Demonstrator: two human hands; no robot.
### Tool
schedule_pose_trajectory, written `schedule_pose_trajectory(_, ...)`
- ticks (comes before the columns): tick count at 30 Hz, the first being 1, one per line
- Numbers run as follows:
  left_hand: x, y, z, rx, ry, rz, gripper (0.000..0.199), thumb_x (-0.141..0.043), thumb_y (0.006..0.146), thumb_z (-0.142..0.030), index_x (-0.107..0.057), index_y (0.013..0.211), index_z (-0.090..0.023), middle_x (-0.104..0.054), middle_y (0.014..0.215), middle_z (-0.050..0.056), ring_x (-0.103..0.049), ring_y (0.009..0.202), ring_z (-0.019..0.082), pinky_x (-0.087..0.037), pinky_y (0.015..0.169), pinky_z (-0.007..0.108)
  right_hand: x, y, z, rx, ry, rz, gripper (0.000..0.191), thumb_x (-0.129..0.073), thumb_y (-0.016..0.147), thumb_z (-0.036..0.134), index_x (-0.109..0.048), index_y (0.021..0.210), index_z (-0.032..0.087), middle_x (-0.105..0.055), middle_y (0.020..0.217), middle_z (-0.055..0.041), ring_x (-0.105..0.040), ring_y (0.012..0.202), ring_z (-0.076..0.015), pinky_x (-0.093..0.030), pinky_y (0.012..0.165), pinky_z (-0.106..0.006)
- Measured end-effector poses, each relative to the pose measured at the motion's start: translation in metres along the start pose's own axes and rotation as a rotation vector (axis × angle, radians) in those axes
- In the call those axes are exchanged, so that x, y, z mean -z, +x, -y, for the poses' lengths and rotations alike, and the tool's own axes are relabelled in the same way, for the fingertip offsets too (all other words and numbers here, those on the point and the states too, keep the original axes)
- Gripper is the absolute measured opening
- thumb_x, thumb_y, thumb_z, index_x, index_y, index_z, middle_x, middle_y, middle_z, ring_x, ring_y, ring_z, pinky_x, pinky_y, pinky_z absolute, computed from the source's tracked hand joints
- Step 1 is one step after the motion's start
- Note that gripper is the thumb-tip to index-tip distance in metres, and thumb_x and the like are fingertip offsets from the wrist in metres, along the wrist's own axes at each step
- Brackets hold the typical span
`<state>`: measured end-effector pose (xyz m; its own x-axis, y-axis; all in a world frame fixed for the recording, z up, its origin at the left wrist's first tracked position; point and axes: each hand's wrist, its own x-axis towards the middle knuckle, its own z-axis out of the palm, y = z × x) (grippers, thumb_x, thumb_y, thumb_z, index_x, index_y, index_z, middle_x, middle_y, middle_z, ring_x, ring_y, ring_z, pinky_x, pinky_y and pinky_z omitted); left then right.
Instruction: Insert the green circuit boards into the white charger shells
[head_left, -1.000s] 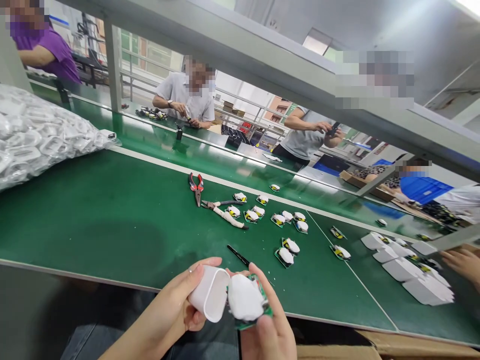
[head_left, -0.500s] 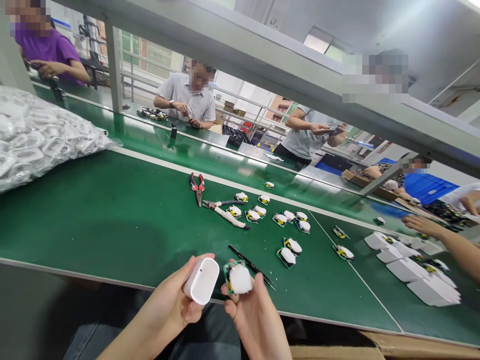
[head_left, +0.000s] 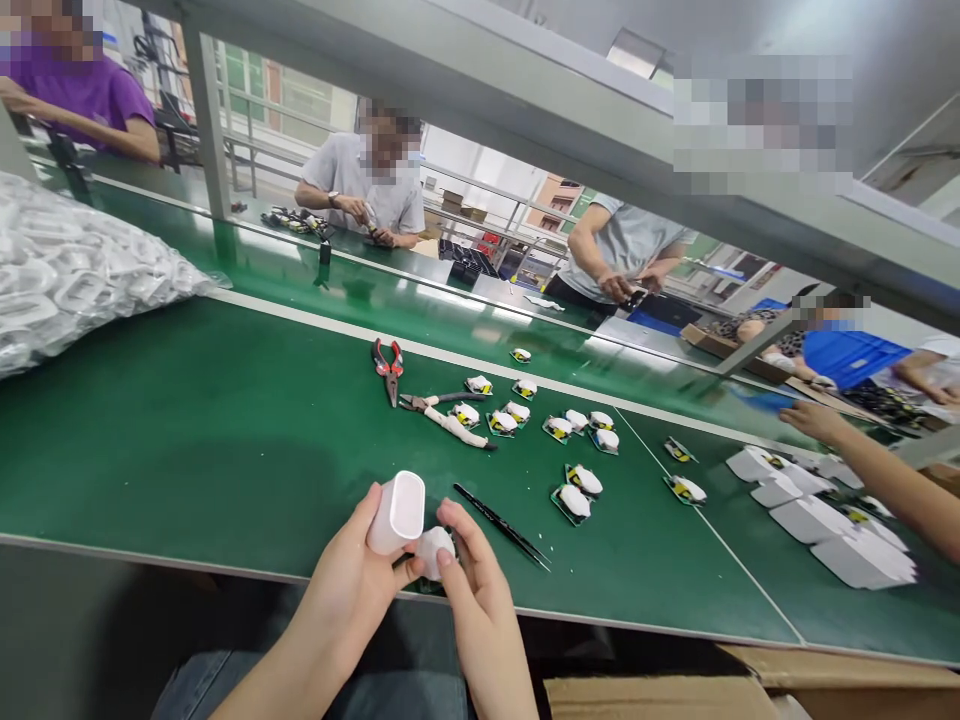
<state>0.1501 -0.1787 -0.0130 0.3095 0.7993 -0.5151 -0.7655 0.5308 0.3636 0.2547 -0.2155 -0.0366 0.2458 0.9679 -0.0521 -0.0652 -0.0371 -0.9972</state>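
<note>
Housing [head_left: 396, 512], white and hollow, sits in the left hand [head_left: 356, 575], fingers and thumb curled around its sides, rim tilted up and toward the right. Right hand [head_left: 484, 580] pinches a white-padded circuit board [head_left: 436, 552] between thumb and fingers; left fingertips reach close under it. Board is just beside the housing, outside it; cannot tell whether the two touch. Both pieces are above the near edge of the green table [head_left: 247, 440], that edge slanting down to the right beneath the forearms. Widest stretch of bare green lies left of the hands, bounded by a clear bag [head_left: 82, 270] of white parts. Forward room narrows at the red-handled pliers [head_left: 388, 372] and the white-wrapped pliers [head_left: 454, 428], near the pale strip [head_left: 360, 342] along the far side. Tweezers [head_left: 501, 525] lie slantwise just beyond the right hand, tips toward the near edge. More padded boards [head_left: 576, 502] spread right of the pliers; farther right, a cluster of white housings [head_left: 840, 540], with a co-worker's hand [head_left: 810, 420] near its far side. Cardboard [head_left: 652, 700] shows below the near edge. Faint marks on the tweezers' shaft are too small to read.
</note>
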Motion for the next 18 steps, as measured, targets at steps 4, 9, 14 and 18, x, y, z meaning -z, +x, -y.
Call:
schedule_pose_trajectory(4, -0.002, 0.003, -0.001, 0.0, -0.017, -0.032, 0.02, -0.037, 0.082, -0.025, -0.05, 0.073, -0.014, -0.051, 0.06, 0.001, -0.045, 0.048, 0.009, -0.041, 0.049, 0.025, 0.015, 0.0, 0.012, -0.025, 0.003, 0.276, 0.045, -0.06, 0.065, 0.019, -0.051, 0.108, 0.026, -0.031, 0.131, -0.0029, -0.025, 0.12, -0.0168, -0.02, 0.097, -0.034)
schedule_pose_trajectory(9, -0.002, 0.003, -0.001, 0.011, -0.042, -0.052, 0.021, -0.036, 0.082, -0.024, -0.05, 0.07, -0.014, -0.051, 0.059, 0.001, -0.046, 0.049, 0.01, -0.041, 0.051, 0.024, 0.024, 0.007, 0.017, 0.014, -0.047, 0.333, 0.043, -0.058, 0.065, 0.012, -0.052, 0.105, 0.03, -0.025, 0.133, -0.0017, -0.036, 0.115, -0.0187, -0.031, 0.092, -0.034)
schedule_pose_trajectory(14, -0.001, 0.003, 0.0, 0.028, -0.046, -0.017, 0.023, -0.036, 0.082, -0.025, -0.049, 0.066, -0.014, -0.048, 0.056, 0.001, -0.044, 0.049, 0.01, -0.038, 0.05, 0.024, 0.028, 0.012, 0.021, 0.02, -0.362, 0.256, 0.043, -0.065, 0.054, 0.008, -0.06, 0.094, 0.026, -0.059, 0.095, -0.0023, -0.053, 0.084, -0.0176, -0.041, 0.078, -0.032)
schedule_pose_trajectory(18, 0.001, 0.0, -0.001, 0.003, -0.036, 0.013, 0.017, -0.039, 0.081, -0.027, -0.051, 0.076, -0.017, -0.047, 0.062, -0.002, -0.04, 0.049, 0.008, -0.032, 0.047, 0.02, 0.032, 0.014, 0.034, 0.003, -0.258, 0.248, 0.046, -0.07, 0.049, 0.011, -0.06, 0.091, 0.026, -0.06, 0.082, 0.0012, -0.056, 0.07, -0.0139, -0.046, 0.066, -0.026)
